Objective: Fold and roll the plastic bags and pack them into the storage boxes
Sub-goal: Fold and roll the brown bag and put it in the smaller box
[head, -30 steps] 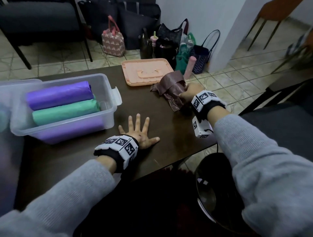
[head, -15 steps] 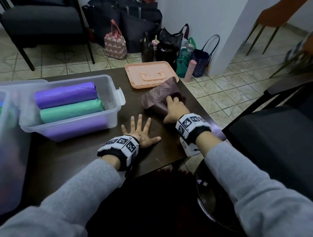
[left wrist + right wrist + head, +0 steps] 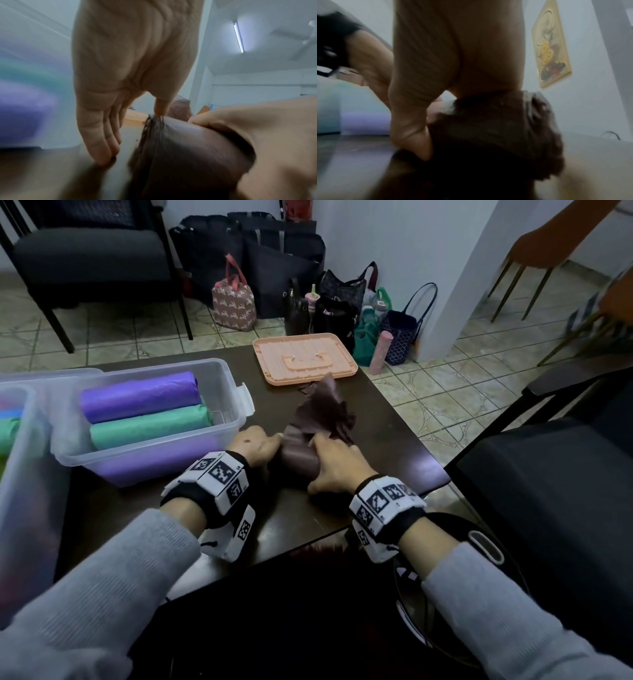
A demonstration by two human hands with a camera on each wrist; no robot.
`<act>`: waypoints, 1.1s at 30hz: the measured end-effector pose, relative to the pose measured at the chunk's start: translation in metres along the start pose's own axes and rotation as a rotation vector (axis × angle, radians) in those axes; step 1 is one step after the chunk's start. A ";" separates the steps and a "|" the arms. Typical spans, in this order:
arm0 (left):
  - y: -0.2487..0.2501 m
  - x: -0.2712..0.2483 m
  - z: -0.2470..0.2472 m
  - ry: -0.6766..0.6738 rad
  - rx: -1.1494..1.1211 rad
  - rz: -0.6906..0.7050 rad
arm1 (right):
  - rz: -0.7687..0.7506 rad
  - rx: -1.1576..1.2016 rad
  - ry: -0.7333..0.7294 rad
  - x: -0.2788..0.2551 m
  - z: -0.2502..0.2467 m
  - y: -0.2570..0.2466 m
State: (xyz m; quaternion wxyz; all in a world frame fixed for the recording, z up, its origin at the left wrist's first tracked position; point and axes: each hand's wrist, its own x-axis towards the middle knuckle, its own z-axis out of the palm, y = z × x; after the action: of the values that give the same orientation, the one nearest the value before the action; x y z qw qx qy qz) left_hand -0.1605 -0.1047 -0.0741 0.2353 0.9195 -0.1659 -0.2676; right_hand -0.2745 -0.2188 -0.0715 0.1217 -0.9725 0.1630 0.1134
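Observation:
A brown plastic bag point(image 3: 320, 414) lies crumpled on the dark table point(image 3: 394, 453), its near end wound into a short roll point(image 3: 298, 456). My right hand point(image 3: 337, 465) grips the roll's right side; in the right wrist view its thumb point(image 3: 418, 143) digs into the brown bag point(image 3: 488, 135). My left hand point(image 3: 255, 445) is at the roll's left end. There its fingers point(image 3: 101, 146) point straight down to the tabletop and the thumb tip touches the bag's edge point(image 3: 154, 121). A clear storage box point(image 3: 239, 402) at the left holds a purple roll point(image 3: 140, 397) and a green roll point(image 3: 150, 426).
A pink lid point(image 3: 305, 357) lies at the table's far edge, just beyond the bag. A second clear box point(image 3: 20, 474) stands at the far left. Bags point(image 3: 234, 302) crowd the floor behind the table, and a dark chair point(image 3: 548, 491) is close on the right.
My right hand has dragged the brown bag from the table's right edge to the middle. My left hand has left its flat rest on the table and come to the bag's left end.

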 end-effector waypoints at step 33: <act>0.094 0.015 -0.064 -0.011 -0.653 0.022 | -0.258 -0.073 -0.263 -0.034 -0.002 0.022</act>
State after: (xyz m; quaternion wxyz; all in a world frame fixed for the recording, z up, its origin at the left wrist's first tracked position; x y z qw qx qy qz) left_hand -0.1289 -0.1677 0.0162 0.5196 0.7922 -0.0824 -0.3092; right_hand -0.3124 -0.2295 -0.0648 0.1199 -0.9659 0.0154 0.2289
